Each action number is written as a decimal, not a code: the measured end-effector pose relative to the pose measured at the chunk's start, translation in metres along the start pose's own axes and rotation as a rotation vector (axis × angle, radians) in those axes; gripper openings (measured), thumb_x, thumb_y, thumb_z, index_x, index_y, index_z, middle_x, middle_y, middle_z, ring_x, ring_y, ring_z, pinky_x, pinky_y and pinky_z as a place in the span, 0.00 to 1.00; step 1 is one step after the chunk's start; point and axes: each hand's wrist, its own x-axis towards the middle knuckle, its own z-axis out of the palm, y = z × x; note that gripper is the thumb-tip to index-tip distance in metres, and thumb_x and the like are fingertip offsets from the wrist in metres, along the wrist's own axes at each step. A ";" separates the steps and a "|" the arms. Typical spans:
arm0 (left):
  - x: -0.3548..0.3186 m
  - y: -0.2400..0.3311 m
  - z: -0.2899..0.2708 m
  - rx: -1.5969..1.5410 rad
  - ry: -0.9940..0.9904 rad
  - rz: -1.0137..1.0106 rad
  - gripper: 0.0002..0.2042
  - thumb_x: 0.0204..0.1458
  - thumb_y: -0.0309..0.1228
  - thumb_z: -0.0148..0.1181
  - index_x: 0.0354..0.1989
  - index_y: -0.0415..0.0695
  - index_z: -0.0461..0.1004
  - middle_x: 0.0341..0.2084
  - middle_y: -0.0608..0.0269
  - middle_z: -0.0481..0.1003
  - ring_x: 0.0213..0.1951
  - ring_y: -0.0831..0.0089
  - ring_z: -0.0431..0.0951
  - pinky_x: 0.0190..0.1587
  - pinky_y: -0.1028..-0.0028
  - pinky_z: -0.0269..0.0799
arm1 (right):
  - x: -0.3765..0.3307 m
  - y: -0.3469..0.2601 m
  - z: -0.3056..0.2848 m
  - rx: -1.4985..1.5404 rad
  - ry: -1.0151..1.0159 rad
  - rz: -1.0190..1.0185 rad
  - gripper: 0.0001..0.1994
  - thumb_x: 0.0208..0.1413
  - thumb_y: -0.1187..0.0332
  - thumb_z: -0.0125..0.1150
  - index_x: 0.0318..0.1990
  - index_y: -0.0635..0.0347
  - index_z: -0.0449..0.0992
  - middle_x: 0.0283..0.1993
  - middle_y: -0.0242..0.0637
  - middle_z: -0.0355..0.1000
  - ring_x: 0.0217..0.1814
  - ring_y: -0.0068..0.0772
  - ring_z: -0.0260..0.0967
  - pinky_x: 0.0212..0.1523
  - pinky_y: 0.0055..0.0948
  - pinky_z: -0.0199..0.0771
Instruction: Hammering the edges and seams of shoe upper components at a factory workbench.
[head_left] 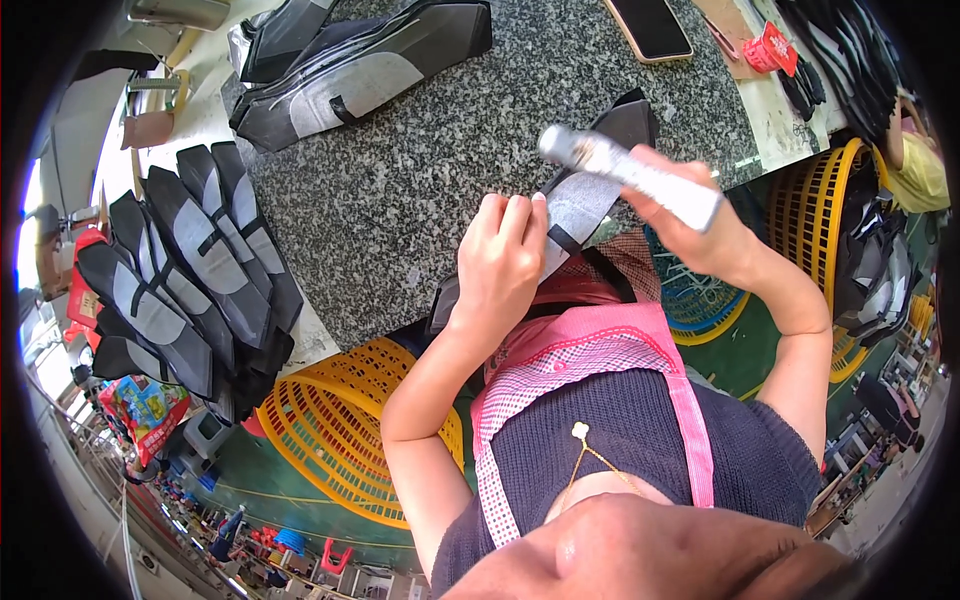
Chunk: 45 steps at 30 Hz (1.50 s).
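Observation:
A dark upper piece with a grey panel and a black strap [575,215] lies slantwise over the near edge of the speckled stone slab [390,220]. My left hand [505,255] presses on its left side, fingers curled and closed at its edge. Above its right part, my right hand [690,215] is closed round a silvery hammer-like tool [640,180]. Its rounded end points left, and motion blurs it, so its exact kind is unclear. Part of the piece is hidden by my hands and the tool.
Similar pieces are stacked at the far side [350,90] and fanned out at left [200,250]. A phone [650,28] lies at the back right. Yellow baskets [340,420] stand below the table; the right basket [800,215] is beside more pieces. Another person's yellow garment [918,172] shows at far right.

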 end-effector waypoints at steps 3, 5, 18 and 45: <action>-0.002 -0.002 0.002 -0.013 0.059 -0.035 0.10 0.46 0.23 0.63 0.39 0.36 0.78 0.30 0.60 0.69 0.34 0.64 0.72 0.33 0.69 0.72 | 0.001 0.012 0.003 -0.112 -0.242 0.025 0.11 0.66 0.64 0.56 0.39 0.64 0.68 0.23 0.52 0.70 0.31 0.63 0.72 0.28 0.49 0.70; -0.004 -0.002 0.000 -0.030 0.114 -0.079 0.06 0.48 0.25 0.66 0.35 0.40 0.78 0.28 0.63 0.69 0.33 0.65 0.73 0.31 0.69 0.72 | 0.004 0.011 -0.003 -0.133 -0.222 0.114 0.12 0.66 0.63 0.55 0.39 0.64 0.68 0.22 0.52 0.69 0.31 0.63 0.72 0.28 0.49 0.70; -0.023 -0.006 -0.021 -0.287 0.040 -0.257 0.07 0.45 0.20 0.66 0.34 0.38 0.81 0.31 0.57 0.75 0.36 0.59 0.76 0.38 0.65 0.74 | 0.007 0.003 0.012 -0.056 -0.160 0.018 0.11 0.65 0.63 0.56 0.43 0.62 0.74 0.27 0.52 0.74 0.30 0.57 0.75 0.29 0.46 0.73; -0.056 -0.012 -0.042 -0.162 0.072 -0.250 0.07 0.40 0.21 0.69 0.29 0.39 0.80 0.27 0.61 0.76 0.34 0.61 0.75 0.37 0.64 0.74 | 0.005 -0.039 0.044 -0.318 -0.557 0.060 0.12 0.65 0.62 0.57 0.39 0.63 0.69 0.25 0.54 0.74 0.32 0.62 0.74 0.33 0.53 0.74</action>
